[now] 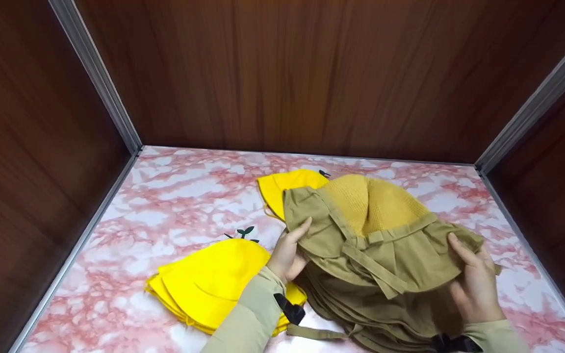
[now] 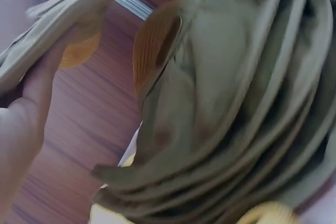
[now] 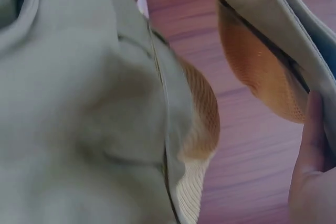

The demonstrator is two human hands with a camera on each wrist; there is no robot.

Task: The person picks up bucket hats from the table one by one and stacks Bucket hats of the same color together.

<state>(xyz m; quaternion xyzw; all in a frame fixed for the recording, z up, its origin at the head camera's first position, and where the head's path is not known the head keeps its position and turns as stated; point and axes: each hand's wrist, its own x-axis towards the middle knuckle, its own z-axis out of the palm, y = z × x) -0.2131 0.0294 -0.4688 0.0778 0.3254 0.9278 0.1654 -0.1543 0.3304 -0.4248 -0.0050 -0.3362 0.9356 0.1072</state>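
Observation:
Both hands hold a khaki sun hat (image 1: 420, 255) with a mustard woven crown and a fabric tie, one at each side of its brim. My left hand (image 1: 290, 255) pinches the brim's left side, thumb on top. On the right side, my right hand (image 1: 476, 284) grips the brim the same way. Below the held hat lies a stack of khaki hats (image 1: 356, 304), its top partly hidden. The left wrist view shows the layered brims of this stack (image 2: 226, 129) close up; in the right wrist view, the held hat (image 3: 262, 61) is apart from the stack.
A stack of yellow hats (image 1: 218, 279) with a green sprout on top lies to the left, partly behind my left sleeve. Another yellow hat (image 1: 287, 189) sits behind the held hat. Wood-patterned panels (image 1: 282, 73) wall the pink-and-white marbled table (image 1: 179, 196).

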